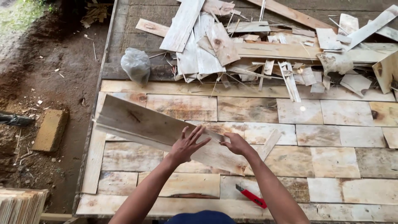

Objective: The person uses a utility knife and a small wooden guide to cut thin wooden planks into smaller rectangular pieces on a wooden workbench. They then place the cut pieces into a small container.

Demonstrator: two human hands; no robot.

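The biggest thing here is the wooden platform, a flat bed of pale, stained veneer sheets laid edge to edge like tiles, filling the view from the centre out to three o'clock. Beyond it, from twelve to two o'clock, lies a scrap heap of broken boards, splinters and thin strips, tumbled every which way. Out at nine o'clock is bare dirt ground.

Across the platform, running from nine o'clock down toward the centre, a long veneer board is held tilted, its far end lifted clear of the laid sheets. Both hands are on its near end. The left hand lies flat on top with the fingers spread wide, pressing rather than clasping. The right hand sits just beside it at the board's edge, fingers curled over the rim and gripping it.

At ten o'clock on the dirt rests a mud brick. A crumpled clear plastic bag sits at eleven o'clock, at the near edge of the heap. At eight o'clock, in the corner, is a stack of thin sheets seen edge-on. Smallest, at six o'clock beside the right forearm, a red-handled cutter lies on the platform.
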